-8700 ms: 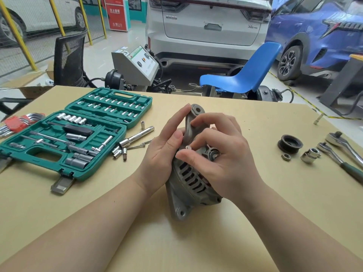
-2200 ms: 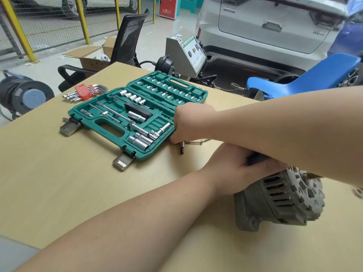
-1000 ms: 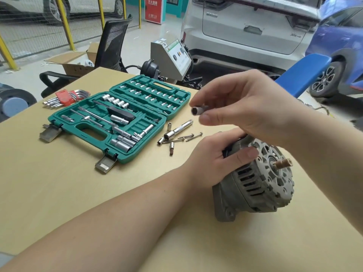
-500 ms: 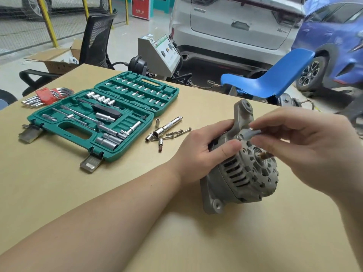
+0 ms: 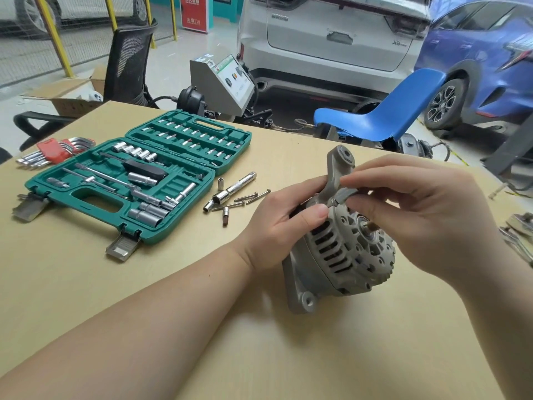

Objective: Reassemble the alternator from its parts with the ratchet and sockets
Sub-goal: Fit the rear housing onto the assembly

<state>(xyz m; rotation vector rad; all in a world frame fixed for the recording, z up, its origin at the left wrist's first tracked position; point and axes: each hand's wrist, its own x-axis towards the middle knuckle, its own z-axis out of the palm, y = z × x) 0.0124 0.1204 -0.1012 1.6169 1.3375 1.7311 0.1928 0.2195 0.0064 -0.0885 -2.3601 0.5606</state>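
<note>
1. Your left hand point(image 5: 277, 226) grips the alternator point(image 5: 343, 249) from its left side, fingers curled round the housing, thumb lying on the ribbed edge.
2. Your right hand point(image 5: 427, 215) pinches a small grey socket point(image 5: 344, 195) between thumb and fingertips, its tip set against the top of the alternator's front face.
3. The alternator stands tilted on the table point(image 5: 144, 298): rough grey cast metal, a round body with long cooling slots, a mounting arm pointing up and a threaded ear at the bottom. A short shaft stub sticks out of the face centre.
4. The table is pale, smooth wood-look board.
5. To your left lies an open green plastic socket case point(image 5: 138, 174) holding shiny chrome sockets and bits.
6. Between case and alternator lie a knurled chrome extension bar point(image 5: 230, 192), loose small sockets and long thin bolts point(image 5: 253, 196).
7. Red-held hex keys point(image 5: 54, 150) lie beyond the case.
8. Your right hand hides part of the alternator's face.
</note>
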